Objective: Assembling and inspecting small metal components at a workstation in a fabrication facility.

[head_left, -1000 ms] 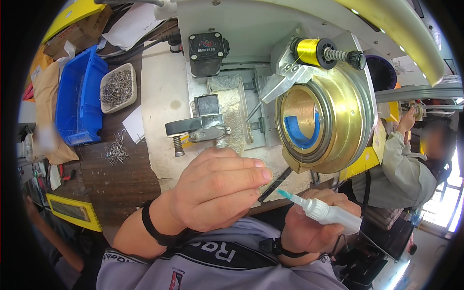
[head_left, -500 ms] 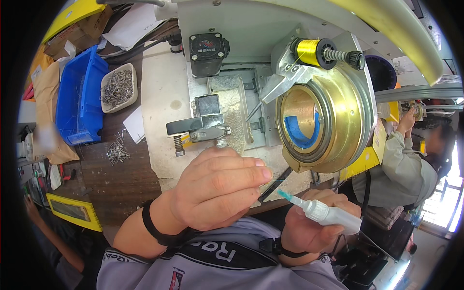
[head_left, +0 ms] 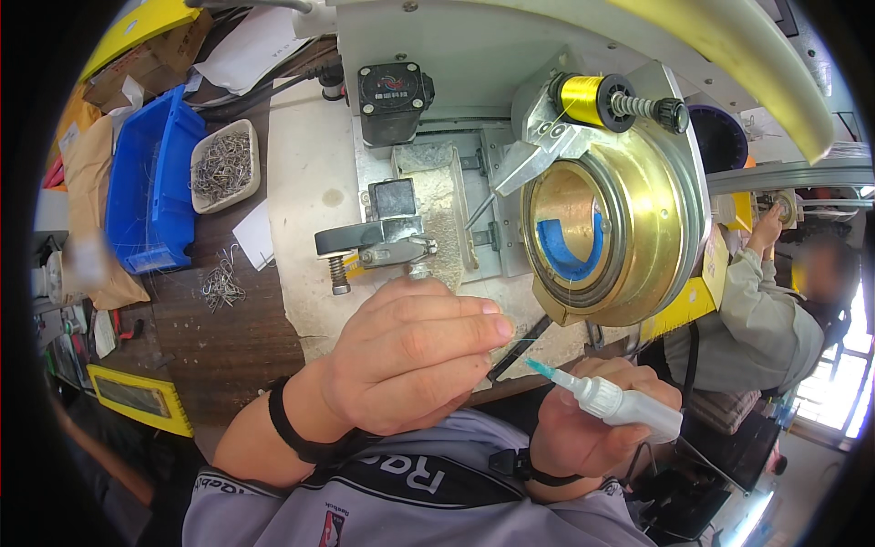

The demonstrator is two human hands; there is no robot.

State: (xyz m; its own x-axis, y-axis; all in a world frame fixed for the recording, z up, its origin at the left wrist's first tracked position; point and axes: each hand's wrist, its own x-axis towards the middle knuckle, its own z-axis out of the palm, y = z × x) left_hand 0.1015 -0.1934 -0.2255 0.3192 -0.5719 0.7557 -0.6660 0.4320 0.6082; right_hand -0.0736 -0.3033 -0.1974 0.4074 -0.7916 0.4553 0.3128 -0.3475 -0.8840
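A white squeeze bottle (head_left: 629,408) with a slim teal tip lies in my right hand (head_left: 570,424), fingers curled around it. Its tip points up and left toward my left hand (head_left: 410,351). The left fingers are pinched together, and a fine pale thread (head_left: 526,340) runs out from their ends, a short way above the bottle's tip. Whatever else sits in that pinch is hidden. Just beyond my hands stands a winding machine with a brass ring head (head_left: 638,232), a blue curved insert (head_left: 570,251) inside it and a spool of yellow thread (head_left: 583,98) on top.
Left of the machine's clamp lever (head_left: 365,237) are a white dish (head_left: 251,187) of bent metal wires, a blue bin (head_left: 150,201) and a loose wire pile (head_left: 221,283). A yellow-framed case (head_left: 137,398) lies nearer. A person in a pale sleeve (head_left: 761,296) works at right.
My hands, the bottle and the thread hold almost the same place. At the lower left, another person's arm has shifted.
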